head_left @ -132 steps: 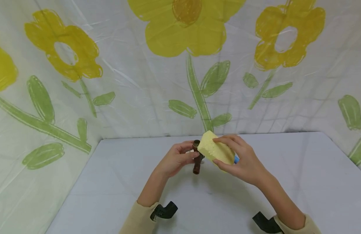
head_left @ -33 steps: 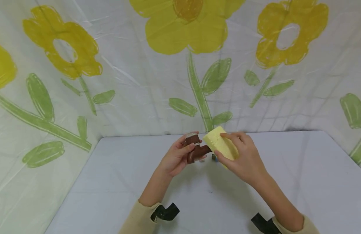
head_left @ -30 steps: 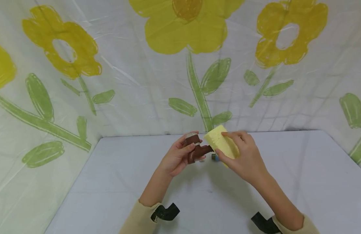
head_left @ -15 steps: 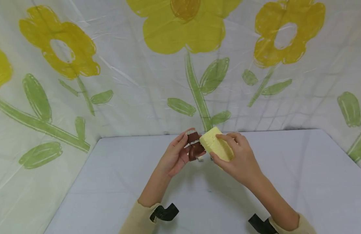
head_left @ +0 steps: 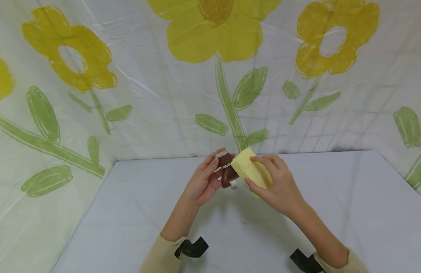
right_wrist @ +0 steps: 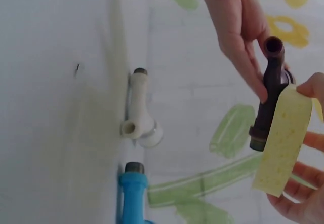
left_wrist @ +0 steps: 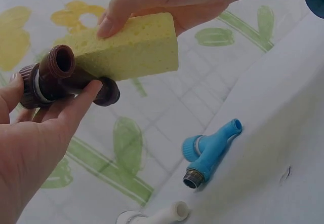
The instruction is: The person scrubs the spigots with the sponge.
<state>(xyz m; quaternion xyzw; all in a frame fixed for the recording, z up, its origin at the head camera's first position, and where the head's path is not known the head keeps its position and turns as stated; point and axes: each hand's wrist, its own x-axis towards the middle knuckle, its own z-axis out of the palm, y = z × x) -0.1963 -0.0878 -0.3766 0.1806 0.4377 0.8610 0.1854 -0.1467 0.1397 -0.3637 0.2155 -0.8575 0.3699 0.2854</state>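
Observation:
My left hand grips a brown plastic faucet above the table, its ribbed knob turned upward in the head view. The left wrist view shows the open spout of the brown faucet facing the camera. My right hand pinches a yellow sponge block between thumb and fingers. The sponge lies against the faucet's body and hides part of it. From the right wrist, the threaded end of the brown faucet pokes out beside the sponge.
A blue faucet and a white faucet lie on the white table, mostly hidden behind the hands in the head view. Behind the table hangs a pale sheet with painted flowers.
The brown faucet has been turned in my left hand, so its knob now points up. The sponge has stayed in my right hand and shifted slightly left over the past second.

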